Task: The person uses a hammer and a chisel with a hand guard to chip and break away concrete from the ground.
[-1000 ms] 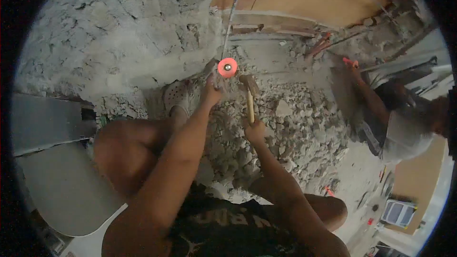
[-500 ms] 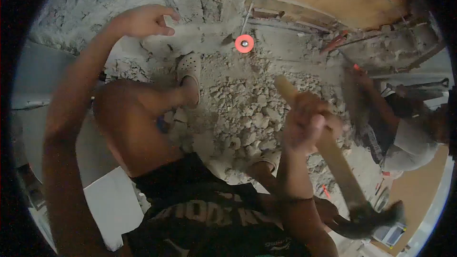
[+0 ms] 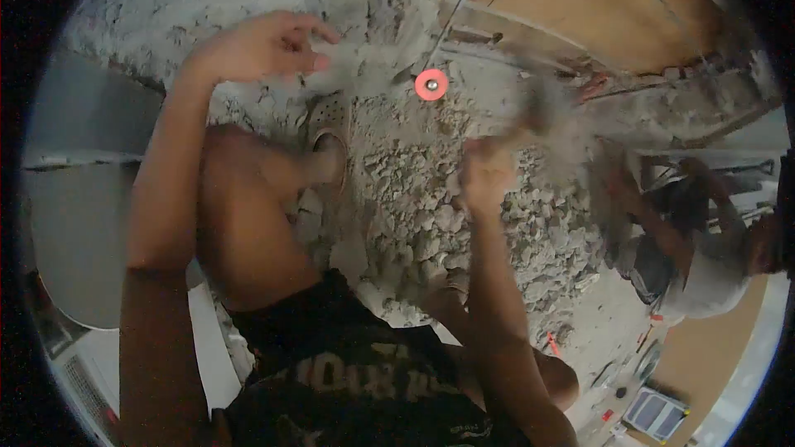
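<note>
My right hand [image 3: 489,172] is wrapped round the wooden handle of a hammer [image 3: 532,116], whose head is smeared by motion above and to the right of the hand. Nothing is in my left hand [image 3: 269,45]; its fingers are apart in front of the rough wall at the upper left. Between the hands a chisel with a round red guard [image 3: 431,84] stands at the base of the wall, and neither hand touches it. Broken rubble [image 3: 422,207] covers the floor below it.
At the right a co-worker in a light shirt [image 3: 716,273] crouches beside the rubble. An orange-brown panel [image 3: 580,8] is at the top. My shoe [image 3: 330,120] rests left of the rubble. Grey boards [image 3: 83,240] stand at the left, and a pale case [image 3: 656,412] lies at the lower right.
My left hand has left the area by the red guard and moved up and left, open. The hammer swung back toward the lower right, then forward and up. The co-worker's arms have shifted.
</note>
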`<action>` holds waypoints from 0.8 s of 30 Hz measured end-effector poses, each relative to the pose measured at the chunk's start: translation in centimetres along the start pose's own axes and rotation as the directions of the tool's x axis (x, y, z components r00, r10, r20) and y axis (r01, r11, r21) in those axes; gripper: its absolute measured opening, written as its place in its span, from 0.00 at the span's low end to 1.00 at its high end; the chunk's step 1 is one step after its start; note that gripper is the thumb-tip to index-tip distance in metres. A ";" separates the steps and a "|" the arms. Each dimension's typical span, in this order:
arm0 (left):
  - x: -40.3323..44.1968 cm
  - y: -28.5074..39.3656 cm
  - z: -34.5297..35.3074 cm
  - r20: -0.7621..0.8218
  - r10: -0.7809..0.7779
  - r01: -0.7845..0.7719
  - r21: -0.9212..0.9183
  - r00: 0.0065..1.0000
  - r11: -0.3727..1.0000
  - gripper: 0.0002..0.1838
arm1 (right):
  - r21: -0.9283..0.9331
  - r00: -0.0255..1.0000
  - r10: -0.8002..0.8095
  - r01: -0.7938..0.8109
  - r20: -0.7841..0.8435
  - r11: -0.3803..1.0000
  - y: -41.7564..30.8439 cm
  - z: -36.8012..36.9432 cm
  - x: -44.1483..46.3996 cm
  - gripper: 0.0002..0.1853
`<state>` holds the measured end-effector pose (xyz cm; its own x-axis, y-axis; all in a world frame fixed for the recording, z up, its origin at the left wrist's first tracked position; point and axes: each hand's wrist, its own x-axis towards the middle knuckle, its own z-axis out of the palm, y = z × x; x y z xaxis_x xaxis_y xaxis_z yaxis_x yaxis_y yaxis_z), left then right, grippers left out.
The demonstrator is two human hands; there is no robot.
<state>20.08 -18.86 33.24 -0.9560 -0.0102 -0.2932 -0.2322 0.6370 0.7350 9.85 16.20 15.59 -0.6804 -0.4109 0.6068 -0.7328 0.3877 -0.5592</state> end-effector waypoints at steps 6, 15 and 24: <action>-0.6 -1.1 -1.0 0.100 0.057 -0.051 -0.053 0.993 0.997 0.19 | 0.923 0.985 0.151 0.021 -0.085 0.384 -4.0 -7.4 1.1 0.14; 1.4 3.6 1.1 0.084 -0.006 -0.014 0.231 0.996 0.973 0.21 | -0.085 0.775 0.562 -0.564 0.289 0.822 5.3 11.7 -9.2 0.11; -0.1 2.5 0.9 0.059 0.049 -0.055 0.107 0.997 0.993 0.22 | 0.761 0.881 0.360 0.000 -0.307 0.649 -7.9 -3.9 4.8 0.05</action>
<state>19.72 -16.57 34.59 -0.9539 0.0662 -0.2926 -0.1589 0.7157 0.6801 12.34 14.40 25.12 -0.8615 0.0307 0.5068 -0.4798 -0.3760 -0.7927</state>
